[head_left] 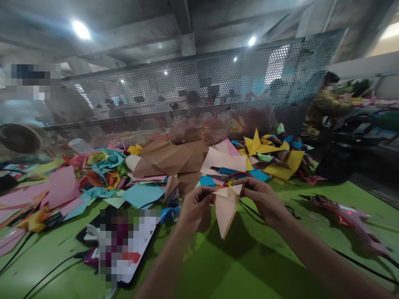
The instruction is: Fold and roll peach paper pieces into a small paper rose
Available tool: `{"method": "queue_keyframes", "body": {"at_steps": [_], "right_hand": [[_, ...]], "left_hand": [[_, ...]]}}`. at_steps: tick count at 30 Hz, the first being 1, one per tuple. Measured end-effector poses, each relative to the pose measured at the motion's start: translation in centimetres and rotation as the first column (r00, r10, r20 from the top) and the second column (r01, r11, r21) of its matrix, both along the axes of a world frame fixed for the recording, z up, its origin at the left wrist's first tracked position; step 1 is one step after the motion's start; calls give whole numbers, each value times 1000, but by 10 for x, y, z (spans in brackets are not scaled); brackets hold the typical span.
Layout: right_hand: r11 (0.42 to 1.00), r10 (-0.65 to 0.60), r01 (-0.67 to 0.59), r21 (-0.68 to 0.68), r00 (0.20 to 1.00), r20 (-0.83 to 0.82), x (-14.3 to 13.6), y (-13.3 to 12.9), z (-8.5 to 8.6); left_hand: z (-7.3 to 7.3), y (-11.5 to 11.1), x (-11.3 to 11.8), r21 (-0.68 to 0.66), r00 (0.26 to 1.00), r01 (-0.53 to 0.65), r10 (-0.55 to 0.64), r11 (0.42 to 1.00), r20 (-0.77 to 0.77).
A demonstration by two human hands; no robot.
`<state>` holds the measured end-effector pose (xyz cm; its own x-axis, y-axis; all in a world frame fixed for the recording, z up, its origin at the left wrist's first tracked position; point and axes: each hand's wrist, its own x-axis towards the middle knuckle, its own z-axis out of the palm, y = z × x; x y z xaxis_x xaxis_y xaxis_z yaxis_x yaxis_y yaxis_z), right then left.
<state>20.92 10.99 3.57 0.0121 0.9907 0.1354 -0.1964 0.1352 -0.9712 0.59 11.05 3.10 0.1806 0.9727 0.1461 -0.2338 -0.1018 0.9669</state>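
Observation:
A folded peach-coloured paper shape (226,207) hangs over the green table, its long point facing down. My left hand (198,205) pinches its upper left corner between thumb and fingers. At the upper right corner, my right hand (257,195) grips the paper in the same way. Just behind the hands lie scissors with red handles (238,175) and a blue tool (229,170), close to flat pale pink sheets (222,160).
A pink glue gun (350,218) with a cable lies at right. Left stands a pixelated device (134,249) near cables. Brown sheets (168,158), yellow folded stars (260,145) and coloured paper pile up behind. A perforated metal screen (187,95) crosses the back; a person sits far right.

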Motion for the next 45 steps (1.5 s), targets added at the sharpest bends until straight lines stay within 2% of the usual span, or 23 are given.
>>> {"method": "queue_keyframes", "body": {"at_steps": [6, 9, 13, 17, 21, 24, 27, 32, 36, 39, 41, 45], "right_hand": [[998, -7, 3, 55, 997, 77, 2, 3, -2], [992, -45, 26, 124, 986, 158, 6, 4, -3], [962, -102, 19, 272, 950, 296, 11, 2, -4], [935, 0, -140, 327, 919, 395, 6, -5, -2], [930, 46, -209, 301, 882, 469, 0, -11, 0], [913, 76, -267, 309, 854, 515, -1, -14, 3], [899, 32, -257, 354, 845, 534, -3, -15, 3], [924, -92, -95, 370, 885, 457, -9, -9, -8], [966, -100, 33, 258, 963, 250, -11, -4, -16], [992, -47, 32, 119, 991, 127, -13, -5, -14], [997, -13, 6, 80, 997, 82, -14, -6, -10], [992, -28, 22, 121, 998, 50, -16, -8, -5]], "left_hand": [[-4, 3, -1, 60, 996, -12, 17, 998, -90], [-6, 3, -3, 153, 984, -70, 94, 986, -152], [-10, 3, -4, 385, 924, -195, 300, 902, -235], [-15, 1, -3, 535, 868, -200, 401, 821, -292], [-15, -2, -2, 569, 835, -242, 467, 786, -290], [-15, -3, -2, 563, 816, -274, 498, 780, -293], [-15, -3, -1, 559, 814, -283, 503, 779, -289], [-15, -6, 5, 552, 861, -241, 438, 799, -259], [-14, -10, 9, 535, 881, -245, 415, 809, -225], [-16, -11, 12, 531, 882, -267, 426, 804, -201], [-19, -11, 13, 520, 887, -264, 417, 812, -201], [-22, -10, 14, 377, 908, -224, 333, 899, -254]]}}
